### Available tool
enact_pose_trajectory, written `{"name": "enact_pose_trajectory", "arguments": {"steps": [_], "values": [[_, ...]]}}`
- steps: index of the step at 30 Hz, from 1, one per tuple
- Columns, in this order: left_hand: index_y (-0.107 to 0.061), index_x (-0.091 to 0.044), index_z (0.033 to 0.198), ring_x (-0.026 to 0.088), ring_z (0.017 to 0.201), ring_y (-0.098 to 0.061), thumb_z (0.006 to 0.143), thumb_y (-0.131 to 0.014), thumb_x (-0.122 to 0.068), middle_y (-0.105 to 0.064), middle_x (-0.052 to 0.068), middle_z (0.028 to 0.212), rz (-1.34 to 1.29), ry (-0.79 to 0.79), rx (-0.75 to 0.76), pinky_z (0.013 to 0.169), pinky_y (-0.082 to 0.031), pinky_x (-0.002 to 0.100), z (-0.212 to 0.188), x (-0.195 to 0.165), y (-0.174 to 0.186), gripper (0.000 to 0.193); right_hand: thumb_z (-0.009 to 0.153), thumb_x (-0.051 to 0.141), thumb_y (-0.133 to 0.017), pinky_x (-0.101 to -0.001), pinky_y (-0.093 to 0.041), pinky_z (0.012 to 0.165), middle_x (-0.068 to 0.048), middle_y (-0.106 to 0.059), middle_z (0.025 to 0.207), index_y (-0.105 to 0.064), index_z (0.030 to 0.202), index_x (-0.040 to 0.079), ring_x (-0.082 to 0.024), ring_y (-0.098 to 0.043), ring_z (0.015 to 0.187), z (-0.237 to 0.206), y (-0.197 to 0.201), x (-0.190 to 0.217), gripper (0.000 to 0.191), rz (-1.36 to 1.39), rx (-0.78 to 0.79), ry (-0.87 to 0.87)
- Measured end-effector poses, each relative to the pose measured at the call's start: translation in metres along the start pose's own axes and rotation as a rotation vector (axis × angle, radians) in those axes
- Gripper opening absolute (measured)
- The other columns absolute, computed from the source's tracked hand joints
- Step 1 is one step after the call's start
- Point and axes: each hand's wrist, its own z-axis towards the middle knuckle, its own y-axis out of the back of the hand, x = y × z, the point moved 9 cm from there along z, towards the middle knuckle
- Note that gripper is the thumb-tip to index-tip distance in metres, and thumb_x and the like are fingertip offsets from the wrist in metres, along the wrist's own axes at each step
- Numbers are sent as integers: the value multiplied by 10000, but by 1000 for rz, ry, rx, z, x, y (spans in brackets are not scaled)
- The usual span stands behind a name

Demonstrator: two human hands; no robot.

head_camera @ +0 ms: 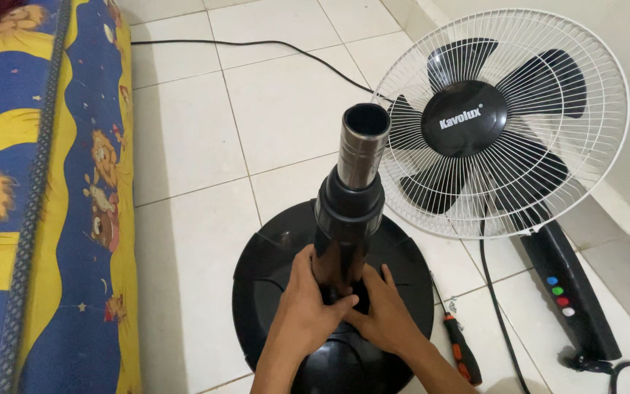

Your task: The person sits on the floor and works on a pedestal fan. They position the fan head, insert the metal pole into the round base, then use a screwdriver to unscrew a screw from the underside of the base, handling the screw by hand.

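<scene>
Here the fan stand pole rises upright from the middle of the round black base, which sits flat on the white tiled floor; the pole is glossy black plastic low down, widens to a ribbed black collar, and ends in a dull metal tube with an open hollow mouth; the left hand wraps its fingers closed around the foot of the pole, and the right hand presses curled against the same foot from the other side, the two touching; the base is a smooth, shiny shallow dome; just right lies a screwdriver with a black and orange grip; beyond it leans the fan head, white wire grille over dark blades
</scene>
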Motion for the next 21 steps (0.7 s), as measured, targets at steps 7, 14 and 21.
{"name": "enact_pose_trajectory", "arguments": {"steps": [7,14,21], "values": [[-261,-63,1541,321,1278,-607,708,-872,-211,-523,194,1414,-12,10,4,1039,-507,374,3,6,-2,1043,776,310,-800,-573,-47,1241,-63,-644,1287,-445,1417,136,-265,-594,1266,1,-3,-2,753,-9,21,-44],[-330,-56,1513,293,1287,-594,698,-886,-251,-550,173,1396,-49,-17,-6,1047,-493,382,-1,-6,6,1006,737,263,-806,-567,-77,1264,-84,-681,1193,-512,1329,121,-274,-633,1208,-1,-4,-3,676,-15,-6,-58],[-350,-99,1510,270,1278,-611,739,-878,-219,-615,143,1362,-106,-156,16,1057,-465,410,-4,-26,21,942,755,244,-838,-588,-77,1202,-96,-651,1253,-512,1345,86,-311,-578,1252,4,-2,0,693,79,-28,2]]}}
